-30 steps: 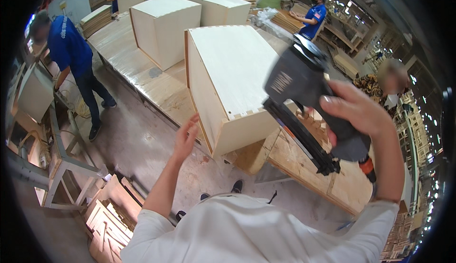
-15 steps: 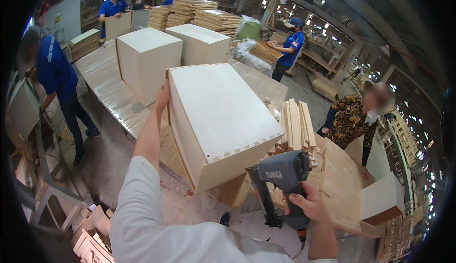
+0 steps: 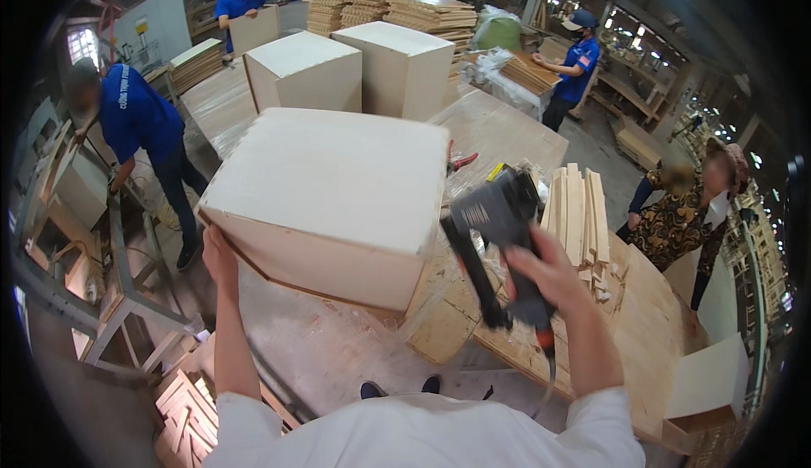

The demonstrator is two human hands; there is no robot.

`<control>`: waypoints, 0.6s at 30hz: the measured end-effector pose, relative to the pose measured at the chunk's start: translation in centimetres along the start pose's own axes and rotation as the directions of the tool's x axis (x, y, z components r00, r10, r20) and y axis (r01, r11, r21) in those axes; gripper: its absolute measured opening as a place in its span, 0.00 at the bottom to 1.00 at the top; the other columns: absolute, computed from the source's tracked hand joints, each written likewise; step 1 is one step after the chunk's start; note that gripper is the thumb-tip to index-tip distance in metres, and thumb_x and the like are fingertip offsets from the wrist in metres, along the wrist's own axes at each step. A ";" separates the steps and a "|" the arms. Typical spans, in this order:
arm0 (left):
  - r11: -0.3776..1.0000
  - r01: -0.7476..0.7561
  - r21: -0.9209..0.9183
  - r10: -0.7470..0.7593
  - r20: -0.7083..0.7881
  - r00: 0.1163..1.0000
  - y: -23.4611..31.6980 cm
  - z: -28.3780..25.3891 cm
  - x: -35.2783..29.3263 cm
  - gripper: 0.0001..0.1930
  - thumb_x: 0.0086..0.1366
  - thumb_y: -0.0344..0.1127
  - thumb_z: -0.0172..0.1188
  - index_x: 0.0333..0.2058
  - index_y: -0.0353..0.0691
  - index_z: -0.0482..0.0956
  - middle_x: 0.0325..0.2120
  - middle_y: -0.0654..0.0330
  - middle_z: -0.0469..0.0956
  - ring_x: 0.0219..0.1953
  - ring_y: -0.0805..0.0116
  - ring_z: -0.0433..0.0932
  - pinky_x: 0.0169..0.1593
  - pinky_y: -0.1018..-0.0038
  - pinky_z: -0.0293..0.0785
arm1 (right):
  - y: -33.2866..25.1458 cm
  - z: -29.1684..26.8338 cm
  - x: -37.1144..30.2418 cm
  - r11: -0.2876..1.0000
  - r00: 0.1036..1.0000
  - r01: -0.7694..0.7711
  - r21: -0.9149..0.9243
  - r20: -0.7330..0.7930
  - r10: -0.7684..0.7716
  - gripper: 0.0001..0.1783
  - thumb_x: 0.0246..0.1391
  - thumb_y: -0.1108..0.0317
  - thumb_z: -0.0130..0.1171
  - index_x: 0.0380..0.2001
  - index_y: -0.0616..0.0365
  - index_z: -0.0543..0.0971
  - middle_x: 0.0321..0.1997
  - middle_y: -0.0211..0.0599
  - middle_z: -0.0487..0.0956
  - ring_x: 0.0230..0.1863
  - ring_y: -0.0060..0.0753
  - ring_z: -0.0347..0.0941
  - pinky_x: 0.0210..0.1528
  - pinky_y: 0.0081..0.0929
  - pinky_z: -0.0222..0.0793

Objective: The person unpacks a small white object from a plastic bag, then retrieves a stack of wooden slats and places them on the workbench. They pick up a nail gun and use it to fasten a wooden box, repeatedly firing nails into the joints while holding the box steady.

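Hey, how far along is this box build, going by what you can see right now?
Done, apparently: the pale wooden box stands closed on the sides in view, and two like it sit behind. In hand: the left hand steadies its lower corner while the right hand holds a nail gun off the wood. Left: cannot tell; loose slats wait on the bench.

I count 3 pale wooden boxes: 1 large box (image 3: 325, 202) nearest me and 2 smaller boxes (image 3: 304, 71) (image 3: 405, 67) behind it. Right of the large box I see 1 nail gun (image 3: 498, 231) and 1 stack of slats (image 3: 579, 210). 4 other people work around it.
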State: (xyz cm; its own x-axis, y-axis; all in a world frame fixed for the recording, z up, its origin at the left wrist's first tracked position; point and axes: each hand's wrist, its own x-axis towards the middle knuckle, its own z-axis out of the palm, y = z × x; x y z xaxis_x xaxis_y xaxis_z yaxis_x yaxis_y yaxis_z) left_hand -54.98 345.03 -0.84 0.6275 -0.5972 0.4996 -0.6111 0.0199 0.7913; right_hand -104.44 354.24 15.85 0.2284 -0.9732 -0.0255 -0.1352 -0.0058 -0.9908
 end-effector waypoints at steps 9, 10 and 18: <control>0.891 -0.453 -0.007 0.408 0.448 0.796 11.6 -3.5 -18.2 0.12 0.53 0.39 0.65 0.19 0.41 0.73 0.13 0.59 0.72 0.15 0.60 0.72 0.21 0.68 0.67 | -2.5 -8.5 13.2 0.854 0.953 0.249 -0.457 -0.042 -0.300 0.20 0.50 0.64 0.59 0.43 0.63 0.68 0.25 0.32 0.73 0.15 0.20 0.70 0.17 0.21 0.66; 0.839 -0.530 -0.125 0.523 0.453 0.722 12.7 -2.4 -19.1 0.12 0.51 0.39 0.66 0.18 0.42 0.73 0.12 0.61 0.72 0.14 0.61 0.71 0.20 0.69 0.67 | -3.0 -9.6 12.4 0.858 0.955 0.242 -0.453 -0.045 -0.293 0.20 0.49 0.65 0.59 0.42 0.63 0.68 0.25 0.32 0.73 0.15 0.20 0.70 0.17 0.21 0.66; 0.628 -0.627 -0.461 0.777 0.344 0.527 25.0 10.8 -26.7 0.07 0.55 0.37 0.61 0.26 0.41 0.74 0.19 0.61 0.76 0.18 0.63 0.75 0.23 0.69 0.71 | -11.6 -12.0 0.6 0.951 0.991 0.059 -0.302 -0.096 -0.092 0.18 0.44 0.68 0.59 0.39 0.66 0.70 0.27 0.34 0.72 0.13 0.23 0.69 0.15 0.23 0.69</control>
State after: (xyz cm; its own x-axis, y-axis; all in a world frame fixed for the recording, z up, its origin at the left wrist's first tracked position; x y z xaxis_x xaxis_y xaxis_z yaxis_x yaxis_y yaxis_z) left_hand -92.27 352.78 1.82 -0.3104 -0.5747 0.7572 -0.5546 0.7564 0.3467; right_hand -114.28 350.98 28.93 0.1466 -0.9861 0.0784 -0.4063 -0.1323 -0.9041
